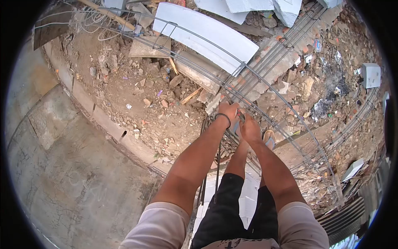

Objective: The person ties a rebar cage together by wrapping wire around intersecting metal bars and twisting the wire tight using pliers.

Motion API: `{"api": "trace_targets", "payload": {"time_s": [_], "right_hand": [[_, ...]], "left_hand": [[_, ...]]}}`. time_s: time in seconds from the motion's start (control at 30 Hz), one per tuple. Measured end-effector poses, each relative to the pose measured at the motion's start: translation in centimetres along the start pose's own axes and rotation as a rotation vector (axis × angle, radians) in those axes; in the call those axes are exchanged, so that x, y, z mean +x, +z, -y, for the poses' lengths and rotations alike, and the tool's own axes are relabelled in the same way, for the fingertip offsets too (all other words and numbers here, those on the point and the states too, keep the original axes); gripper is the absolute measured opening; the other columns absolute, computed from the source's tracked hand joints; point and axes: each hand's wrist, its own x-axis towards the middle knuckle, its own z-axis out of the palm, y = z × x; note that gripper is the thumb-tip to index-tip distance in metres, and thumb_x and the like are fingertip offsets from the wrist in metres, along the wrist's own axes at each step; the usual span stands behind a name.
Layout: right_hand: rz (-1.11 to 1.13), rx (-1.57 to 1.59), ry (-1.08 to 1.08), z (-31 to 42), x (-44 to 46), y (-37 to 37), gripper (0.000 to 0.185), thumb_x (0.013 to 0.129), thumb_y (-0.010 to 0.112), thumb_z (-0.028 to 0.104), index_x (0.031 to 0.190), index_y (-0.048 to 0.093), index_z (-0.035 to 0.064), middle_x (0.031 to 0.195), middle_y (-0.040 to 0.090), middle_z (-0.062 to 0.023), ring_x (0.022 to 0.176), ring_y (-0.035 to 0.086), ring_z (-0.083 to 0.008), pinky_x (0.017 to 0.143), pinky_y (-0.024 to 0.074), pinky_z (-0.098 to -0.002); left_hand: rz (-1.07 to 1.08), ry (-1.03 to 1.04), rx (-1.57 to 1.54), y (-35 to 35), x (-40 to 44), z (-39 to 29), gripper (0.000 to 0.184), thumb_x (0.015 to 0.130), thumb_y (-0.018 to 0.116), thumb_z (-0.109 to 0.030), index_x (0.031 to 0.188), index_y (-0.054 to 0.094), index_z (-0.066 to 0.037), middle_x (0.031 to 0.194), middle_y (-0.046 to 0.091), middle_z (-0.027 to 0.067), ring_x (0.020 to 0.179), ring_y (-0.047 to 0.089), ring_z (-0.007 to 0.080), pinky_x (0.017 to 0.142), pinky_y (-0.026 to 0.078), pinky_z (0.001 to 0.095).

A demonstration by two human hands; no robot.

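Note:
My left hand (pixel 228 111), with a dark band round the wrist, is closed close to a crossing of steel rebar (pixel 227 86). Its fingertips are partly hidden, so what they grip cannot be made out. Right beside it, my right hand (pixel 250 128) is closed around a small dark tool (pixel 241 116), mostly covered by the fingers; its kind does not show clearly. Long rebar lengths tied with stirrups form a cage (pixel 265 83) that runs past just beyond both hands. More dark rods (pixel 218 166) stick out below my left forearm.
A long white slab (pixel 207 35) lies against the rebar, with other pale blocks (pixel 248 5) behind. Rubble and loose soil (pixel 120 95) surround my feet; one sandal (pixel 269 139) shows. A concrete floor (pixel 78 178) with a raised edge lies left. Loose wire (pixel 93 18) coils at upper left.

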Motion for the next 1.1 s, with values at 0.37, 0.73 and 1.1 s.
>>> {"api": "trace_targets", "payload": {"time_s": [0.37,0.73,1.1], "right_hand": [[0.876,1.734,0.427,5.6,-3.1,-0.2,0.024,0.097,0.065,0.026,0.108,0.055,0.0072,0.084,0.063,-0.0051,0.072,0.066,-0.022,0.063,0.055,-0.0385],[0.701,1.402,0.456,4.8,-2.4,-1.2,0.038,0.102,0.056,0.033,0.124,0.047,0.0022,0.107,0.067,-0.0233,0.089,0.071,-0.0345,0.075,0.0589,-0.0435],[0.001,0.282,0.088,6.9,-5.5,-0.6,0.05,0.09,0.069,0.029,0.121,0.051,-0.0055,0.115,0.062,-0.0224,0.09,0.068,-0.0405,0.081,0.0545,-0.0477]], "left_hand": [[0.357,-0.465,-0.525,-3.9,-4.2,-10.6,0.034,0.09,0.073,-0.034,0.099,0.064,-0.002,0.088,0.066,0.0096,0.085,0.071,0.0255,0.068,0.06,0.0351],[0.468,-0.459,-0.663,-4.6,-4.1,-8.5,0.034,0.096,0.066,-0.035,0.113,0.06,-0.006,0.092,0.067,0.0082,0.086,0.07,0.0238,0.076,0.061,0.04],[0.201,-0.4,-0.635,-1.5,-3.4,-7.9,0.022,0.097,0.065,-0.026,0.088,0.056,-0.008,0.064,0.053,0.0009,0.053,0.053,0.0169,0.056,0.051,0.039]]}}
